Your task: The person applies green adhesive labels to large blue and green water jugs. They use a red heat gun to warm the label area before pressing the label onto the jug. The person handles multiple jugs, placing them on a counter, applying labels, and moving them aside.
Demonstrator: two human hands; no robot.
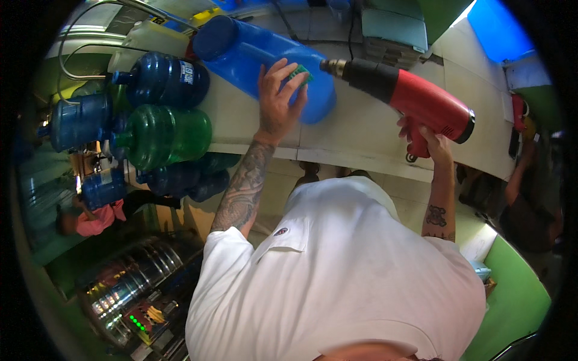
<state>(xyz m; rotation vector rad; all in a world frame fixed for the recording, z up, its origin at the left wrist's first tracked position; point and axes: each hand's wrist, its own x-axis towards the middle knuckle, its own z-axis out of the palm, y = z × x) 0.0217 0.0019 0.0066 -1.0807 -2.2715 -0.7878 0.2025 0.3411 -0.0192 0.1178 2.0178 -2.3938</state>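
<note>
The right hand (432, 141) is gripping a red heat gun (421, 99), its nozzle (337, 68) pointing toward a blue container (256, 51). The left hand (279, 91) is holding what may be a green sponge (300, 73) at the container's side.

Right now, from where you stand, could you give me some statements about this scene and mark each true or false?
1. The right hand grips a red-and-black heat gun. True.
2. The gun's nozzle points toward the blue container. True.
3. Both hands grip the heat gun. False: the left hand touches a small green piece.
4. The green water bottle is right of the heat gun. False: it is to the left.
</note>
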